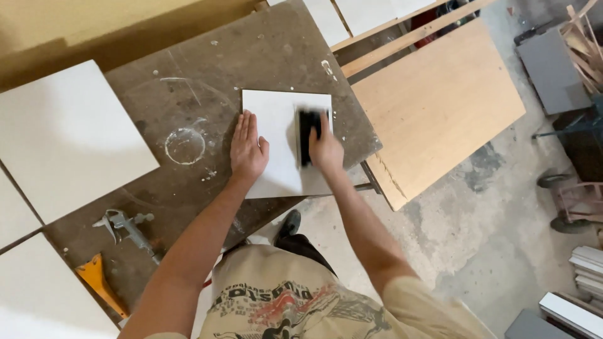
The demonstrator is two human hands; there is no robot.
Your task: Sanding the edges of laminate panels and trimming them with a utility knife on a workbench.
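Both forearms reach over a dark bench [188, 94]. Left hand [247, 149] lies flat, fingers together, on a white panel [276, 119] at the bench edge; right hand [325, 149] clamps a blurred black block [308, 129] on it.

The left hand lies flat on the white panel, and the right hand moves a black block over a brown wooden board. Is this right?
Not quite. The head view shows the right hand moving the black block over the same white panel that the left hand lies flat on. The brown wooden board lies apart to the right, untouched.
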